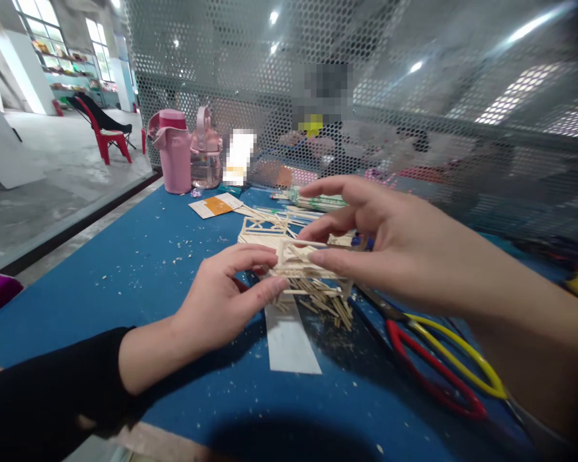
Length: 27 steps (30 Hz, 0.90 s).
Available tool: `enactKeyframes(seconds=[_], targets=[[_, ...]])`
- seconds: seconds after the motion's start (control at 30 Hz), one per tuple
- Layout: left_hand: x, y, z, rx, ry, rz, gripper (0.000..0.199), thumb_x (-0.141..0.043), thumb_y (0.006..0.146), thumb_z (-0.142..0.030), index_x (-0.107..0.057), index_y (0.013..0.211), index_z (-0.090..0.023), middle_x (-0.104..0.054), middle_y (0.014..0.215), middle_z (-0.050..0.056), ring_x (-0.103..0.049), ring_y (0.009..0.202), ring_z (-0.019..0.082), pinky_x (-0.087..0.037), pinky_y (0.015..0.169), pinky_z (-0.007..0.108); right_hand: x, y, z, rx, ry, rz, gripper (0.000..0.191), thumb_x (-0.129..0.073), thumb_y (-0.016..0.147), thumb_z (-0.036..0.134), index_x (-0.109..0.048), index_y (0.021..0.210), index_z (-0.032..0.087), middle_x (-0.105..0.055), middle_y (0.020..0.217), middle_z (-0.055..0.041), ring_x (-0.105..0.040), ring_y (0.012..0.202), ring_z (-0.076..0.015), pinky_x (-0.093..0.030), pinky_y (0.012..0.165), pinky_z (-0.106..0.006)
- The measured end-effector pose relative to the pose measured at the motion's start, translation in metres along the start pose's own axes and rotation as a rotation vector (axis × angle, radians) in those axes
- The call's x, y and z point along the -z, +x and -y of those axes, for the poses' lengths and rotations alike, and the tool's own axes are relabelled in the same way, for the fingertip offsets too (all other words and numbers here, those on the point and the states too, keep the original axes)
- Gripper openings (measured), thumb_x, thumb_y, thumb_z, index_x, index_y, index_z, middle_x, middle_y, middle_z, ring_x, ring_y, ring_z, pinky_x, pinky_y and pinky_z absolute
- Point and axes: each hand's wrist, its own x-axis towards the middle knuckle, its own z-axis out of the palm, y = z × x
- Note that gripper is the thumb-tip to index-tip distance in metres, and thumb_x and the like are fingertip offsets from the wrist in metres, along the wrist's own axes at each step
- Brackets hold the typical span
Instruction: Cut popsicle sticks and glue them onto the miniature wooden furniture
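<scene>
A small model (308,273) built of pale wooden sticks is held just above the table, roughly in the middle of the view. My left hand (226,292) pinches its left end between thumb and fingers. From the right, my right hand (370,231) has its thumb against the model's upper part, a finger behind it and the forefinger raised clear. Short cut sticks (334,305) lie in a pile below the model, beside a white strip of paper (293,340). Behind it rests another stick-built frame (264,226).
Scissors (438,359) with one red and one yellow handle lie at the right. Long thin sticks (313,205), an orange-and-white card (216,205), a pink flask (176,154) and a clear bottle (206,157) stand or lie farther back. A perforated metal screen (221,58) closes off the far side.
</scene>
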Motion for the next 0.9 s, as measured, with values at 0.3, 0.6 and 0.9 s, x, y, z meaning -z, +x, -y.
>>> enactKeyframes(seconds=[0.3,0.6,0.9], targets=[[0.000,-0.001,-0.001,-0.001,0.025,0.009,0.011,-0.067,0.079,-0.023,-0.068,0.087,-0.017,-0.070,0.097,0.007,-0.064,0.086,0.016,-0.054,0.070,0.026,0.013,0.019,-0.009,-0.099,0.192,0.323,0.069,-0.067,0.069,0.021,-0.044,0.134,0.025,-0.074,0.082,-0.0014,-0.070,0.064,-0.0198,-0.055,0.046,-0.026],[0.001,-0.001,-0.001,0.011,0.009,0.015,0.011,-0.066,0.079,-0.023,-0.067,0.088,-0.017,-0.069,0.097,0.007,-0.063,0.087,0.016,-0.054,0.070,0.027,0.010,0.023,-0.010,-0.140,0.244,0.325,0.078,-0.069,0.068,0.017,-0.040,0.140,0.024,-0.074,0.076,0.0004,-0.069,0.063,-0.0191,-0.054,0.043,-0.023],[0.001,0.000,-0.001,0.015,0.015,0.022,0.013,-0.066,0.079,-0.023,-0.068,0.089,-0.015,-0.070,0.097,0.007,-0.063,0.086,0.015,-0.054,0.070,0.026,0.009,0.023,-0.004,-0.196,0.221,0.296,0.079,-0.075,0.066,0.019,-0.044,0.139,0.025,-0.073,0.072,0.0004,-0.068,0.060,-0.0187,-0.054,0.042,-0.024]])
